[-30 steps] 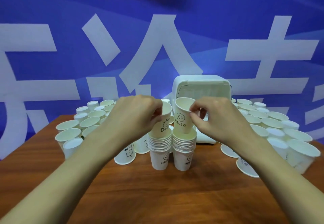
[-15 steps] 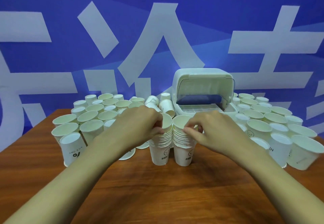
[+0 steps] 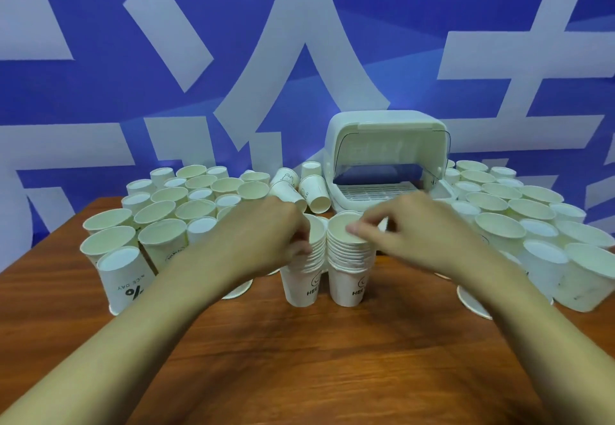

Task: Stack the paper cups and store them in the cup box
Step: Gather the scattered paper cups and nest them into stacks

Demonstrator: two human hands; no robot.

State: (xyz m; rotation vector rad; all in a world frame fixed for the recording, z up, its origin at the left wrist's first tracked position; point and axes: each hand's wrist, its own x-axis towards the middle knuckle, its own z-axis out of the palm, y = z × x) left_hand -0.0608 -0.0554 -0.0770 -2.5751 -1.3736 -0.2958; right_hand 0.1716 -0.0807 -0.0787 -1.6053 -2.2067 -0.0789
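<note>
Two stacks of white "HELLO" paper cups stand side by side on the wooden table (image 3: 299, 358): the left stack (image 3: 301, 283) and the right stack (image 3: 349, 278). My left hand (image 3: 266, 234) pinches the rim of the left stack's top cup. The fingertips of my right hand (image 3: 409, 224) rest on the rim of the right stack's top cup. Behind them stands the white cup box (image 3: 386, 161), its lid raised and a slotted tray inside.
Many loose cups crowd the left side (image 3: 159, 211) and the right side (image 3: 519, 218), some upside down. A few cups (image 3: 312, 188) lie tipped beside the box. A blue banner wall is behind. Bare wood lies in front of the stacks.
Both hands came down from holding single cups above the stacks and pressed them onto the stack tops. The view has tilted up slightly.
</note>
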